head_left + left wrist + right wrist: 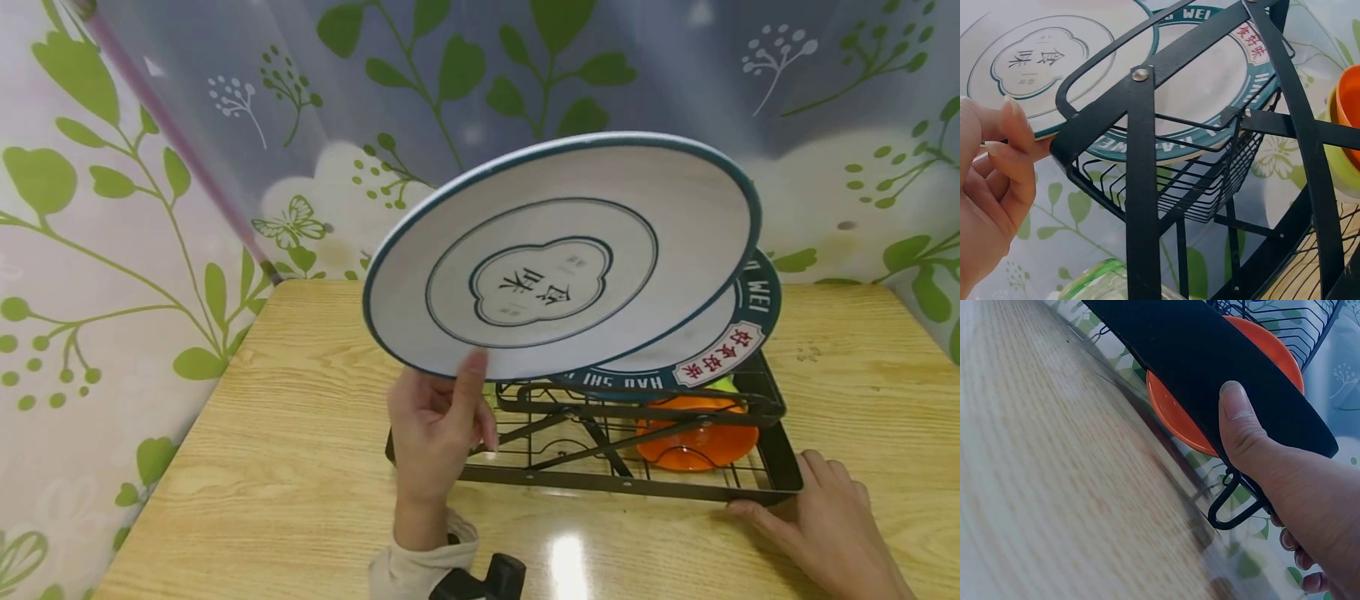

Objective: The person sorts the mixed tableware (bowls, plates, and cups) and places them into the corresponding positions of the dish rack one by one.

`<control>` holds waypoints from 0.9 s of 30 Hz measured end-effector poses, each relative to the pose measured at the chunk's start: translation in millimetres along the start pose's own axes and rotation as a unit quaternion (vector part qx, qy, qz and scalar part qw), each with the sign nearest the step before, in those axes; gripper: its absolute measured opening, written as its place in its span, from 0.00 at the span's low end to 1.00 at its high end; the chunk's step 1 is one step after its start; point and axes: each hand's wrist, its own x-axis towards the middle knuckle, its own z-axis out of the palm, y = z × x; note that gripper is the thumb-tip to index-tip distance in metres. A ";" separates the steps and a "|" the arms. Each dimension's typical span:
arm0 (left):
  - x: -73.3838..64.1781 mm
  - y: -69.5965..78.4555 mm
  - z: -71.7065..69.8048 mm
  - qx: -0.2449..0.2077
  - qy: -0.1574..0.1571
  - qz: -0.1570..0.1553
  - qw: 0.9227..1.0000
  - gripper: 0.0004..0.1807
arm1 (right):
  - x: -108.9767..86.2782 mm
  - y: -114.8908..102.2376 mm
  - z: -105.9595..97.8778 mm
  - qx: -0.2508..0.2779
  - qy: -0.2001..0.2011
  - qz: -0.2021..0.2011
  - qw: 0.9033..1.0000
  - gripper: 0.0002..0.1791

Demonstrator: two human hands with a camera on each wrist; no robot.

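Observation:
My left hand (pixel 431 433) pinches the near edge of a large white plate (pixel 555 267) with a blue-green rim and dark characters at its centre. The plate is held tilted above a black two-tier dish rack (pixel 555 479). Behind it, partly covered, a second plate (pixel 727 354) with a lettered blue-green border leans in the rack's upper wire basket (pixel 1200 206). At the rack's near right corner, my right hand (pixel 840 521) grips the frame; in the right wrist view its thumb (pixel 1238 415) presses the flat black bar.
An orange bowl (pixel 701 437) sits on the rack's lower tier, with a yellow-green bowl (pixel 1338 162) against it in the left wrist view. A clear, green-edged item (pixel 1100 281) shows below the basket. Beneath lies a wood-grain table (pixel 300 467); a leaf-patterned curtain (pixel 480 92) hangs behind.

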 end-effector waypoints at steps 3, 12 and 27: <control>-1.4 -2.6 2.8 0.026 0.005 -0.005 1.000 0.09 | -0.2 0.3 0.2 -0.001 -0.005 0.002 1.000 0.40; -0.3 -8.1 7.5 0.093 -0.013 0.018 0.995 0.06 | -2.1 1.2 2.9 0.012 0.030 -0.023 0.999 0.35; 1.8 -8.3 10.7 0.186 -0.027 0.038 0.982 0.07 | -2.2 2.4 4.6 0.028 0.057 -0.043 0.997 0.33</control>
